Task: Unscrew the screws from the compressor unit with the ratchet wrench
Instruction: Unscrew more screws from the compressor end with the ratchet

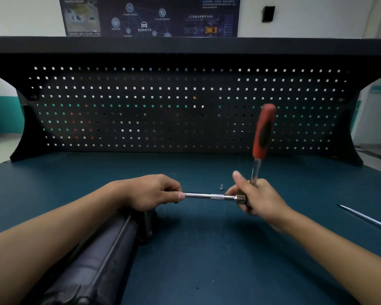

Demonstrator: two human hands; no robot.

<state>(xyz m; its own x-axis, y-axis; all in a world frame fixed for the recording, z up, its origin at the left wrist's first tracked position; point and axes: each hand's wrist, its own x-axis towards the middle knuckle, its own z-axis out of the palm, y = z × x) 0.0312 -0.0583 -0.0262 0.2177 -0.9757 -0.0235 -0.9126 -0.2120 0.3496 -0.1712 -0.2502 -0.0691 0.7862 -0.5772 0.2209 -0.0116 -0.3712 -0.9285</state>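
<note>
Only text is on the poster (150,16) on the wall behind the bench. It carries white Chinese lines, mostly too small and blurred to read. Heading at right center looks like "人工智能...学习...", not certain. Caption under the white car icon (144,24) is Chinese, ends roughly in "汽车", unsure. Icon labels and the top-right text block are unreadable. No readable marks on the wrench, pegboard or bench.

Bench (207,260) open centrally; compressor unit (101,256) blocks left; rod (370,220) right.
</note>
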